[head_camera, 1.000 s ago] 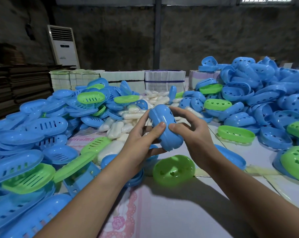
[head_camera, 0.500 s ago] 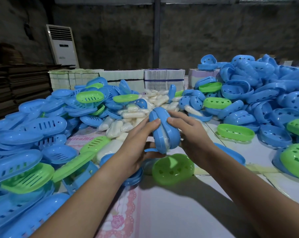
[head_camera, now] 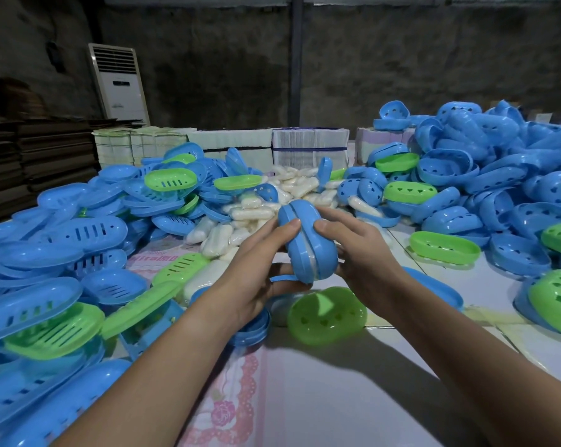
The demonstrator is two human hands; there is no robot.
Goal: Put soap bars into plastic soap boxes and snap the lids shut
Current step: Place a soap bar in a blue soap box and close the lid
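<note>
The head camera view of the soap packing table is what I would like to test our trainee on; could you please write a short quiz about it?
1. True or false: both the left hand and the right hand grip the blue oval plastic soap box.
2. What shows through the gap between the box's two halves? A) a pale soap bar B) a green lid C) nothing
3. Fill in: the green oval plastic soap-box half with heart-shaped holes lies on the white table just ____ the hands.

Key:
1. True.
2. A; the halves are not fully closed.
3. Below, nearer the camera.
</note>
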